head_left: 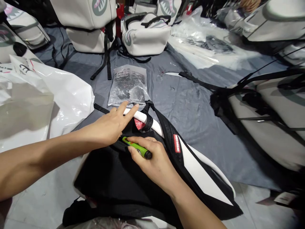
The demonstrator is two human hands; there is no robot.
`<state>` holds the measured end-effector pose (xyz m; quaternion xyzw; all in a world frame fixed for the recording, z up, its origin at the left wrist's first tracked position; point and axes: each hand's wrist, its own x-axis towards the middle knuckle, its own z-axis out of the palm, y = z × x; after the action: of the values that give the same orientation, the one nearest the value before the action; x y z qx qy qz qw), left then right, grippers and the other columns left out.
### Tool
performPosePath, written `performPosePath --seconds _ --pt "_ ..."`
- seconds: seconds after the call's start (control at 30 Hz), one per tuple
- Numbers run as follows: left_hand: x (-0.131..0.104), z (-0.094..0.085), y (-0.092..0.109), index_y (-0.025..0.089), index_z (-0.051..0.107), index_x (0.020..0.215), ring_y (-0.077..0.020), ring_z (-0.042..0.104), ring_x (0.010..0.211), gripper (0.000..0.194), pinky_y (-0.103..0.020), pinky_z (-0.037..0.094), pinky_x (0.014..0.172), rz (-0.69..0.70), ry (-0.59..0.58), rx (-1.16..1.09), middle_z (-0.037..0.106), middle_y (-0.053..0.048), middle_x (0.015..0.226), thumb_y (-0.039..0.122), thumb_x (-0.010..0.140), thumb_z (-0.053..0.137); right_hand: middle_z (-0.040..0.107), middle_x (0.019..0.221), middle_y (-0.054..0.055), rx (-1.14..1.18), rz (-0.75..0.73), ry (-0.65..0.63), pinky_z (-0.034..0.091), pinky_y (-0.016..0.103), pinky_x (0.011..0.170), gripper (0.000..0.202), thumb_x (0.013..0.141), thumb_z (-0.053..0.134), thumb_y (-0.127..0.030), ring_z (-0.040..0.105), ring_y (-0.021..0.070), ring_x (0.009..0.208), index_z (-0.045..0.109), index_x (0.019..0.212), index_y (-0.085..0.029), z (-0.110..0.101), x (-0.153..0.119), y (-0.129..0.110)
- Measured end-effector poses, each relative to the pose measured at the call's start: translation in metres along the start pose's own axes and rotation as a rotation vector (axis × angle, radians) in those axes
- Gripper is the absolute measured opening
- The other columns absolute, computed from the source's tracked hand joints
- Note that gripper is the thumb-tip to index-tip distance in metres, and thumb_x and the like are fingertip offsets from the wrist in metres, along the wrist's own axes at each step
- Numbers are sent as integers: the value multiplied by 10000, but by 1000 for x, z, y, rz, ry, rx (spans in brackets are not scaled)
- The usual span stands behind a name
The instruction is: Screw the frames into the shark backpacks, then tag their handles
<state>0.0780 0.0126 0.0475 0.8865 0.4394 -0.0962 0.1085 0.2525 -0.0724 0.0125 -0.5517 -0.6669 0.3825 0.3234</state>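
Black-and-white fabric backpack (102,178): our right grip (155,156) pinches a green plastic marker (140,149); our left grip (111,126) lies spread. Backpack slack could make the marker skid.

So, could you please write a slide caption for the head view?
Right hand holding a green marker, left hand at the edge of a backpack.

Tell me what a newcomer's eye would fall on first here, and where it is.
Probably the bright green, black-ended marker pen in the right hand, above the black-and-white bag in front of the person. Next, perhaps, the small red rectangular label on that bag's wide strap, then the glossy white plastic bag at the picture's left.
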Motion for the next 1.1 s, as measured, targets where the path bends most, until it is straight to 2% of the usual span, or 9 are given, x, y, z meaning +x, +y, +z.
performPosePath --seconds 0.37,0.53,0.6,0.73,0.87,0.93,1.0,1.07,1.1 --pt "-2 1 1 227 19 1574 -423 363 1417 978 -521 455 1027 1 36 -38 97 -265 1621 30 796 578 773 939 22 22 41 -28 515 366 854 249 860 645 -246 664 205 853 765 1079 -242 -2 2 -1" --pt "-6 1 1 212 -13 1572 -418 364 1418 988 -471 487 995 -15 27 -26 103 -270 1617 -3 792 555 774 970 28 60 36 -17 508 352 851 257 855 645 -269 658 200 878 767 1076 -225 2 4 0" --pt "-10 1 4 221 -21 1569 -409 354 1428 1006 -463 491 997 -22 45 -22 126 -265 1611 -8 781 561 773 929 24 58 22 -75 503 318 790 257 855 641 -268 650 184 828 769 1072 -217 3 6 -2" --pt "-29 -3 15 251 14 1570 -381 372 1418 985 -461 488 1016 -47 107 -1 151 -230 1611 -16 781 538 757 831 2 100 23 -232 464 239 618 241 882 605 -264 620 124 660 767 1051 -208 2 0 -15" --pt "-68 2 19 250 84 1575 -344 388 1409 915 -463 470 1055 -164 61 -49 248 -192 1583 -16 799 490 777 914 18 177 -92 -296 549 269 691 189 872 637 -278 704 175 788 774 995 -238 -30 -21 -39" --pt "-88 14 11 253 94 1576 -339 366 1429 895 -469 461 1070 -248 53 -104 268 -180 1576 7 808 482 774 1035 33 270 -225 -175 585 341 817 157 896 613 -297 724 220 934 764 915 -260 -58 -23 -46" --pt "-102 29 -1 250 95 1576 -333 353 1441 881 -466 455 1079 -295 80 -150 258 -176 1580 34 816 484 758 1106 56 236 -332 119 574 401 903 227 950 510 -271 715 236 1009 735 928 -261 -82 -6 -45" --pt "-107 41 -12 249 105 1574 -324 379 1426 871 -460 462 1071 -307 115 -168 269 -172 1576 44 817 484 735 1161 87 -121 -312 304 522 394 989 328 944 434 -165 687 222 1081 698 1126 -232 -90 30 -32" --pt "-107 45 -16 249 111 1574 -319 398 1413 870 -456 467 1065 -305 122 -169 279 -169 1573 42 815 483 722 1192 101 -367 -243 228 496 365 1015 409 910 421 -103 667 214 1124 667 1222 -201 -86 53 -22"
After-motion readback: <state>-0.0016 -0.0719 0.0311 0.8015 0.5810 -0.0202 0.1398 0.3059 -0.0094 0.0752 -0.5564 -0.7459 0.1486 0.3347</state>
